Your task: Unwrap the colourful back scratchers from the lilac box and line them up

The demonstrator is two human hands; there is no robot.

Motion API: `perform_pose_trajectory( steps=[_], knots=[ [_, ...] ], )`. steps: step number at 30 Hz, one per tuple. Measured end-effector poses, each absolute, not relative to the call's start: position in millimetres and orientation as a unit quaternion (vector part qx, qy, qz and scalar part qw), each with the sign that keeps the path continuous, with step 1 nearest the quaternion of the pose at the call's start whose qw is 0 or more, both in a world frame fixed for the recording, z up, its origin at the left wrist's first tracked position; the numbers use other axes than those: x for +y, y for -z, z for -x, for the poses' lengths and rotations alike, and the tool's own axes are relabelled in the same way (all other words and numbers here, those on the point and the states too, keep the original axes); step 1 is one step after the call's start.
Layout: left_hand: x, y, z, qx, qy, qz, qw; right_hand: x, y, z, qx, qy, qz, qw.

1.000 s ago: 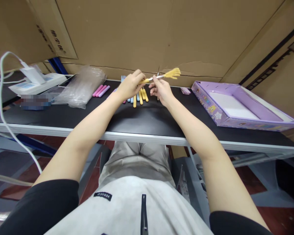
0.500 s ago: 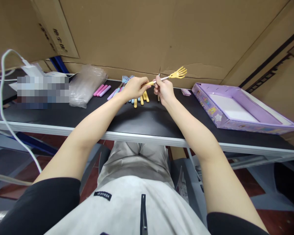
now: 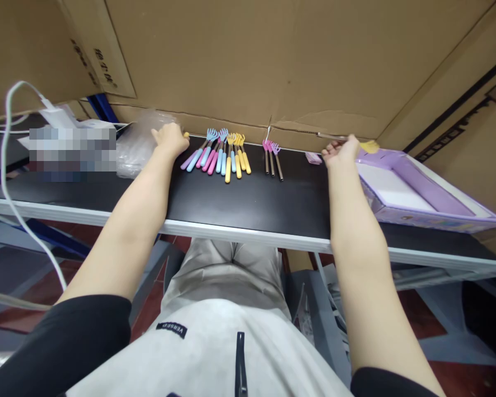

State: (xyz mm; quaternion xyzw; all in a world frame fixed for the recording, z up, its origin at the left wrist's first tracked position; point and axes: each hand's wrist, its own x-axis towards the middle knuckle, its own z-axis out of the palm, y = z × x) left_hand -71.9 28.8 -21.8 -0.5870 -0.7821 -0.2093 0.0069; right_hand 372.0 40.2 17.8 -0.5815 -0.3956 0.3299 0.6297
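tall brown cardboard sheets point(image 3: 273, 60) wall off the far side, and a black-topped table with a pale front edge point(image 3: 248, 204) runs left to right in front of them; reddish floor point(image 3: 417, 314) shows beneath it.

the left hand point(image 3: 170, 140) rests at the far left of the table, just beside a crumpled clear plastic bag point(image 3: 138, 146). its fingers are curled in, closed on a small yellow plastic piece point(image 3: 186, 134) that pokes out on the right side. the right hand point(image 3: 341, 151) sits at the far right, fingers pinched narrow on a thin metal rod with a yellow hand-shaped plastic head point(image 3: 370, 146). that head lies at the left far corner of a shallow purple cardboard tray with a white floor point(image 3: 417, 190).

between the hands lies a row of small scratchers with blue, pink and yellow handles point(image 3: 219, 157), side by side. three pink-headed scratchers with dark shafts point(image 3: 271, 159) lie just right of them, and a small pink flat piece point(image 3: 313, 157) is near the right hand. a white cable point(image 3: 8, 165) loops down at the far left.
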Motion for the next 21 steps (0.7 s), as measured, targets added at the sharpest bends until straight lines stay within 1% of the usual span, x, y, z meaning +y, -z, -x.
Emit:
perform_pose_trajectory(
  steps=[3,5,13,15,19,21],
  knots=[
    [34.2,26.8,73.2,-0.798,0.178,0.575,0.013,37.1,-16.6,-336.7,-0.370,-0.382,0.580,0.617],
    [35.3,28.8,73.3,-0.801,0.173,0.573,0.011,28.7,-17.5,-318.3,-0.403,-0.392,0.585,0.585],
    [27.2,23.0,70.1,-0.758,0.281,0.588,0.018,5.3,-6.1,-297.1,-0.493,-0.368,0.634,0.469],
    [26.4,20.7,68.1,-0.766,0.259,0.589,0.014,5.9,-3.1,-297.7,-0.507,-0.359,0.639,0.453],
    [24.6,18.5,64.9,-0.775,0.142,0.615,0.002,9.3,0.6,-300.0,-0.522,-0.334,0.651,0.438],
    [24.2,19.6,64.5,-0.772,0.110,0.626,-0.005,11.8,2.2,-301.0,-0.524,-0.329,0.651,0.439]
  ],
)
